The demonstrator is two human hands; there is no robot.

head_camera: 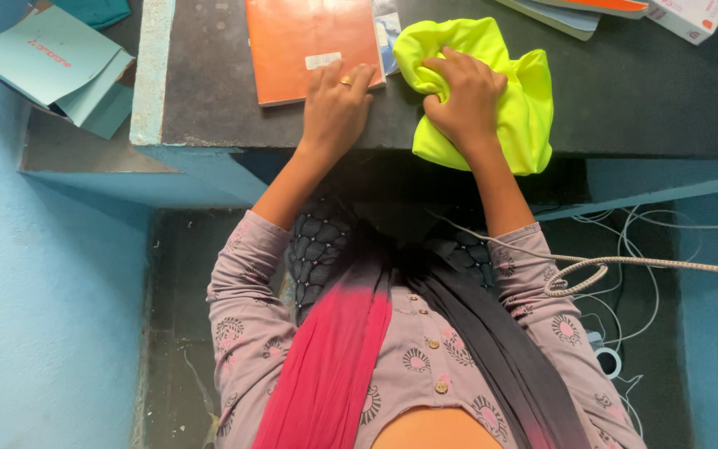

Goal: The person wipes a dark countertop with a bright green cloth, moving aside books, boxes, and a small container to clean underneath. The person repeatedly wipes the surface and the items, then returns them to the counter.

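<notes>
My right hand (461, 96) is bunched into a bright yellow-green cloth (517, 91) that lies on the dark stone shelf (625, 91) and hangs over its front edge. My left hand (336, 104), with a ring on one finger, rests flat on the near corner of an orange book (297, 41) lying on the same shelf. The two hands are about a hand's width apart.
Pale teal booklets (60, 66) lie on a lower ledge at the left. More books (575, 15) and a white box (691, 17) sit at the shelf's back right. A braided cord (650, 264) and white cables (625, 324) hang at the right below the shelf. Blue walls flank both sides.
</notes>
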